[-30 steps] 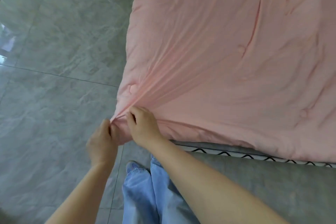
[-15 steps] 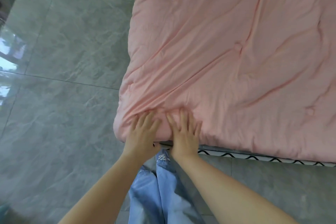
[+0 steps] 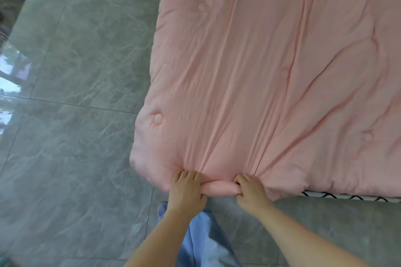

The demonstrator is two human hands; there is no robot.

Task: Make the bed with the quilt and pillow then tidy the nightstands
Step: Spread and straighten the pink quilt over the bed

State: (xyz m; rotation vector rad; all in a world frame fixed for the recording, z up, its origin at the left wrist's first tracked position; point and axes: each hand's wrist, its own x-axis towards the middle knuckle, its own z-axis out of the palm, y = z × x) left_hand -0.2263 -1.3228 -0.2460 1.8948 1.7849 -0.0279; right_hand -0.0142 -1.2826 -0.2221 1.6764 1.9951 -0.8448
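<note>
A pink tufted quilt (image 3: 271,76) lies spread over the bed and fills the right and upper part of the view. Its near edge hangs at the foot of the bed, close to the left corner. My left hand (image 3: 187,189) grips that edge with curled fingers. My right hand (image 3: 249,191) grips the same edge a short way to the right. A bunched roll of fabric sits between the two hands, and creases fan away from them up the quilt. No pillow or nightstand is in view.
Grey marble floor tiles (image 3: 71,136) stretch to the left and below the bed. A black-and-white zigzag mattress edge (image 3: 351,197) shows under the quilt at the right. My blue-jeaned legs (image 3: 201,243) stand right at the bed's foot.
A second ago both hands pinched the quilt's corner; half a second ago they lay flat on it. Now they grip the near edge, farther apart, and the fabric is pulled taut.
</note>
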